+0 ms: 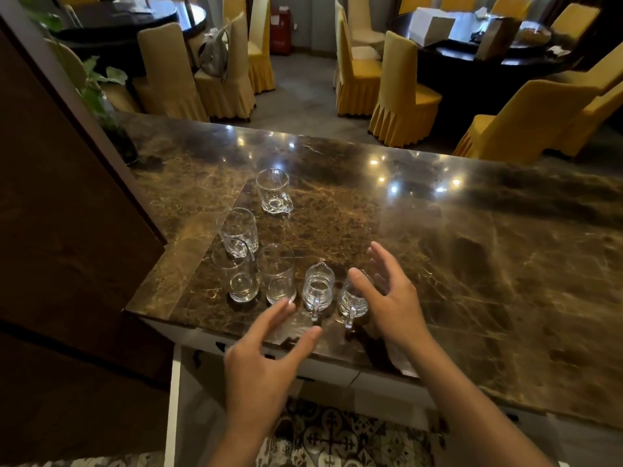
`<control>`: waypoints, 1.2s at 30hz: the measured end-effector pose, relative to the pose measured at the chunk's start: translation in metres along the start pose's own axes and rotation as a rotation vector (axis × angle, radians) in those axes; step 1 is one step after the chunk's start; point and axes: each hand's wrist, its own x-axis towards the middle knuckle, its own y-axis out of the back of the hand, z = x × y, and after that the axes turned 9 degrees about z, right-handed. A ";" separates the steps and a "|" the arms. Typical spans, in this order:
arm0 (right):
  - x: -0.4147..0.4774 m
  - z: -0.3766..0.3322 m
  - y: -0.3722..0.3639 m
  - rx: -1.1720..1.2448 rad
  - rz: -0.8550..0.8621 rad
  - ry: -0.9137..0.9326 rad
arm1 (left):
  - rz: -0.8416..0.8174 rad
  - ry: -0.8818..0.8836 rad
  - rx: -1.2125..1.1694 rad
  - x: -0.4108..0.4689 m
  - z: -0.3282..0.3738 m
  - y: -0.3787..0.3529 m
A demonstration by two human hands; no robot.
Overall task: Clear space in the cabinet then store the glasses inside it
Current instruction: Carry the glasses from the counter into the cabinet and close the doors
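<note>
A dark brown marble counter [472, 264] carries six clear, unmarked glass pieces near its left front corner, all upright. Farthest back stands a mug [273, 190]; closer, a second mug [238, 232] just behind a tall tumbler [237, 278], with another tumbler [278, 274] beside it. Two small pitchers [317, 291] [352, 298] stand rightmost, handles pointing toward the person. The left hand [266, 358] hovers empty, fingers spread, before the glasses; the right hand [391, 298] is spread, cupping around the right pitcher.

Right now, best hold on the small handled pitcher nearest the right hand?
Judging by its pose, take the small pitcher by its handle, coming from the near counter edge. It stands upright, handle toward the person. The right hand, open, is already beside it.
</note>
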 end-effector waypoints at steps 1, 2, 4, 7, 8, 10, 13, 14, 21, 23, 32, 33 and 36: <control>0.011 -0.010 0.000 -0.020 -0.014 0.030 | 0.047 -0.063 -0.001 0.008 0.013 0.012; 0.022 -0.021 -0.002 -0.040 -0.034 0.063 | 0.094 -0.138 0.001 0.020 0.026 0.023; 0.044 -0.045 -0.010 -0.071 -0.088 0.131 | 0.180 -0.274 0.025 0.052 0.047 0.042; 0.073 -0.077 -0.032 -0.093 -0.167 0.210 | 0.258 -0.343 0.083 0.106 0.062 0.059; 0.081 -0.085 -0.040 -0.101 -0.185 0.225 | 0.261 -0.337 0.103 0.122 0.063 0.062; 0.098 -0.097 -0.058 -0.126 -0.205 0.245 | 0.248 -0.318 0.146 0.150 0.058 0.066; 0.121 -0.107 -0.086 -0.168 -0.218 0.241 | 0.151 -0.257 0.239 0.186 0.044 0.068; 0.128 -0.108 -0.095 -0.194 -0.226 0.238 | 0.112 -0.243 0.283 0.196 0.037 0.068; 0.168 -0.104 -0.147 -0.440 -0.231 0.255 | -0.223 -0.095 0.458 0.244 -0.008 0.068; 0.176 -0.101 -0.158 -0.510 -0.238 0.261 | -0.336 -0.039 0.440 0.250 -0.016 0.067; 0.191 -0.082 -0.185 -0.602 -0.213 0.215 | -0.444 -0.112 0.469 0.264 -0.035 0.054; 0.192 -0.081 -0.186 -0.604 -0.203 0.209 | -0.448 -0.115 0.473 0.265 -0.035 0.053; 0.197 -0.078 -0.191 -0.598 -0.190 0.172 | -0.465 -0.126 0.508 0.268 -0.033 0.052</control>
